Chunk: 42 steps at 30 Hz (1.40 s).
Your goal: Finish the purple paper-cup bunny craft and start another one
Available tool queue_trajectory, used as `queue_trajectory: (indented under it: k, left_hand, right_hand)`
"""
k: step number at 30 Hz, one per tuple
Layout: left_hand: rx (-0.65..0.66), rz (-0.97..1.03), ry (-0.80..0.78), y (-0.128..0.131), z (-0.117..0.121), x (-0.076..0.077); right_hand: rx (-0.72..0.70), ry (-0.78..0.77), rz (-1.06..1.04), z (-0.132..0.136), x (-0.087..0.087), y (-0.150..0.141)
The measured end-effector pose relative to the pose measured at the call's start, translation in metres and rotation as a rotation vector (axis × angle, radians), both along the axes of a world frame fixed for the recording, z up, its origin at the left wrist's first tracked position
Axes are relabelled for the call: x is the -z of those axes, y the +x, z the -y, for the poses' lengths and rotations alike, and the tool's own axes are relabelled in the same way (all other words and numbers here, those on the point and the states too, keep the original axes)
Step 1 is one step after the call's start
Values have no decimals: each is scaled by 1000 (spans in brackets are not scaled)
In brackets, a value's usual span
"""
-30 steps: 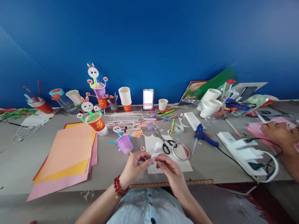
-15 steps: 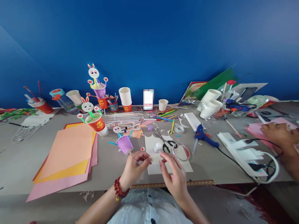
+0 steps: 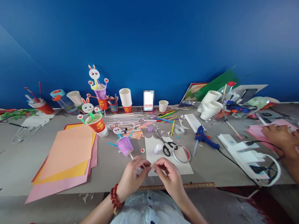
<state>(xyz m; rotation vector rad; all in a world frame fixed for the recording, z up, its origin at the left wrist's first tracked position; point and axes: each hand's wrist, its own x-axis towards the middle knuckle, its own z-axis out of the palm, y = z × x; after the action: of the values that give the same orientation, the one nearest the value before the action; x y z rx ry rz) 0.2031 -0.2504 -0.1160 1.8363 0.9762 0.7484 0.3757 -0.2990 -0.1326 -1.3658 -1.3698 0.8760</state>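
Observation:
My left hand (image 3: 137, 172), with a red beaded bracelet at the wrist, is closed in a pinch. Its fingertips meet those of my right hand (image 3: 168, 175), also pinched, over the table's front edge. A tiny pale piece seems to be between them, too small to name. Just beyond my left hand lies a purple paper cup (image 3: 125, 145) with a rabbit face (image 3: 117, 130) on blue straws and a stick (image 3: 132, 156) pointing toward my fingers. A small paw disc with a red heart (image 3: 143, 150) is nearby. Past my right hand are a glue stick (image 3: 158, 149) and scissors (image 3: 166, 146) on white paper (image 3: 168, 168).
A tape ring (image 3: 181, 153), a blue glue gun (image 3: 205, 137) and a white power strip (image 3: 243, 157) are on the right. Coloured paper sheets (image 3: 67, 149) lie left. Rabbit cups, straws and a phone (image 3: 149, 100) stand behind. Another person's hand (image 3: 277, 137) rests far right.
My right hand has moved left and its fingers have closed, so both hands' fingertips now meet. Before, the hands were apart, with the right fingers spread. The table things stay put.

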Motion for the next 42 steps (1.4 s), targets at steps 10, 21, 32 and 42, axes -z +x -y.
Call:
queue_trajectory:
  k: [10, 21, 32, 42]
  left_hand:
    - [-17, 313, -586, -2, -1, 5]
    - [-18, 433, -715, -1, -1, 3]
    - [-146, 348, -420, 5, 0, 12]
    - [-96, 240, -285, 4, 7, 9]
  right_hand:
    - [-147, -82, -285, 3, -7, -1]
    - [-126, -259, -377, -9, -15, 2]
    - [-104, -291, -416, -8, -7, -4]
    - [-134, -167, -116, -6, -5, -2]
